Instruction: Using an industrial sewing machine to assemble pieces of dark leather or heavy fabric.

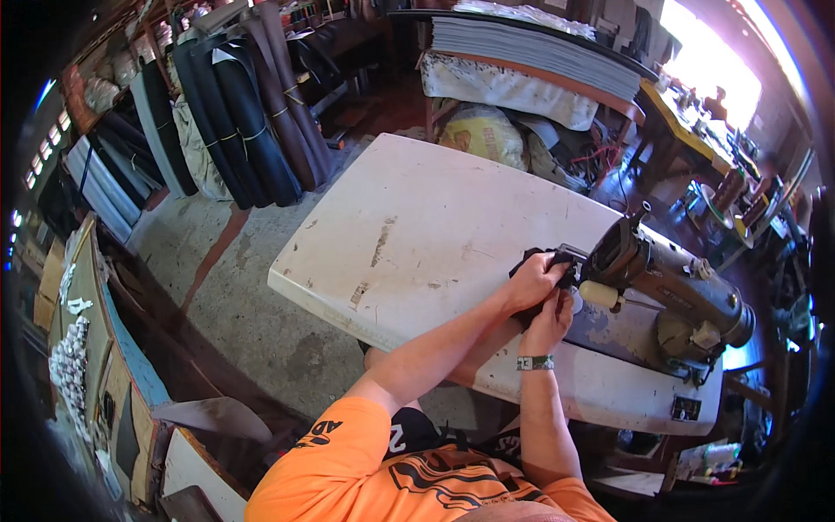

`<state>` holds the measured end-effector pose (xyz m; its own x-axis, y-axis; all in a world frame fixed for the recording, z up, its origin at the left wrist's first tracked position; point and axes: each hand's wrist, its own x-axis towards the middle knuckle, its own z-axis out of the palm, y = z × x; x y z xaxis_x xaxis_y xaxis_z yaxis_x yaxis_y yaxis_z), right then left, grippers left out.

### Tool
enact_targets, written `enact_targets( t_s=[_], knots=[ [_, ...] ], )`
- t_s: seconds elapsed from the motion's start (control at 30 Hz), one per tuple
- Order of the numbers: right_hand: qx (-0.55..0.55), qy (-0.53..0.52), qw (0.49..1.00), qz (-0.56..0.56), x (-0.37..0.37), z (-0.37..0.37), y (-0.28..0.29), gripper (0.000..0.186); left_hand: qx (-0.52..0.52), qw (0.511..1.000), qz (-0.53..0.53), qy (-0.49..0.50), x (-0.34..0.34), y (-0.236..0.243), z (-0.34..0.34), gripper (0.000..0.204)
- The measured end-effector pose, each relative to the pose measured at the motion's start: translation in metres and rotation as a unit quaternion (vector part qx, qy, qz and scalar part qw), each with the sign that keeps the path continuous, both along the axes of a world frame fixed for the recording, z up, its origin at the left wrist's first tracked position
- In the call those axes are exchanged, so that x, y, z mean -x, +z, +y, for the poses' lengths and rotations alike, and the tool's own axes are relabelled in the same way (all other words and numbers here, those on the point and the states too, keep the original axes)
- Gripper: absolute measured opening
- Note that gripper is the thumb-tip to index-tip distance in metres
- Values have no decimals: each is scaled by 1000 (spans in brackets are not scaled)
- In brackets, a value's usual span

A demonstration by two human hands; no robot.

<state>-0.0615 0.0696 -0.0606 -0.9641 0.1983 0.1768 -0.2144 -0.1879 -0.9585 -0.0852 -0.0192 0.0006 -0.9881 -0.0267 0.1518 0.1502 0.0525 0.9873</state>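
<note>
A dark sewing machine (665,283) stands at the right of a worn white table (417,217). Bunched at its needle end is a piece of black cloth (522,264). My left hand (534,280) is closed on this cloth, fingers curled over it. Just nearer to me, my right hand (550,324) is pinched at the cloth's near side, with a patterned band around the wrist. The fingertips of both hands almost meet. The needle and the cloth's underside are hidden. A pale rounded knob-like part (600,294) sits on the machine beside my hands.
Rolls of dark material (235,122) stand upright at the back left. Behind the table, a stack of grey sheets (531,52) lies above a yellow-and-white sack (483,137). A cluttered yellow-edged bench (687,130) is at the far right. Wooden boards (122,365) are at the left.
</note>
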Motion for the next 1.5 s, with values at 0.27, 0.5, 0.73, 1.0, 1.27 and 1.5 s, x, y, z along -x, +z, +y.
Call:
enact_targets(
  t_s=[0.27,0.5,0.73,1.0,1.27,1.5],
  knots=[
    [66,20,997,14,-3,-3,15,36,29,994,92,56,8,-5,-2,24],
    [252,33,965,-68,-5,-5,25,35,16,998,8,65,-1,19,4,25],
    [75,-47,996,-21,12,-2,4,29,146,956,224,117,-2,-17,7,23],
    [99,-22,995,-1,2,-6,8,24,85,979,110,147,-13,5,6,24],
    [183,-3,983,-32,6,-4,-1,24,157,966,185,91,-19,8,13,26],
    [193,27,980,-22,-6,-3,12,26,161,954,177,182,-11,7,11,16]
  ],
)
